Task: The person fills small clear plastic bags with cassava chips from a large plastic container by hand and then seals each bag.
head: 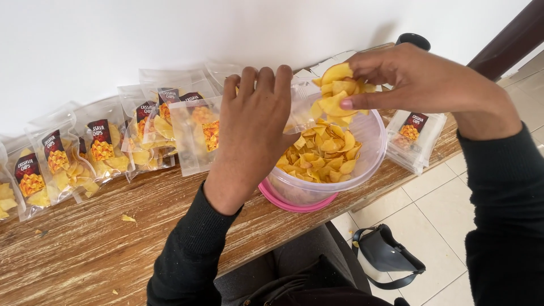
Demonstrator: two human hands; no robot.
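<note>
Filled chip bags (62, 161) left of the tub, leftmost cut off by frame | my left hand (253, 133) gripping a clear bag (195, 133), its mouth hidden behind my curled fingers | clear tub (326, 158) of yellow chips on pink lid | my right hand (419, 82) above tub, fingers pinching chips (337, 90) | worn wooden table (85, 243), white wall, tiled floor.

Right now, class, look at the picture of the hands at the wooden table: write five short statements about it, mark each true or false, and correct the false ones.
1. The right hand holds a bunch of yellow chips. True.
2. The clear plastic tub is empty. False: it holds chips.
3. The left hand holds a clear pouch open. True.
4. Filled pouches line the wall. True.
5. The tub sits on a blue lid. False: the pink lid.
</note>
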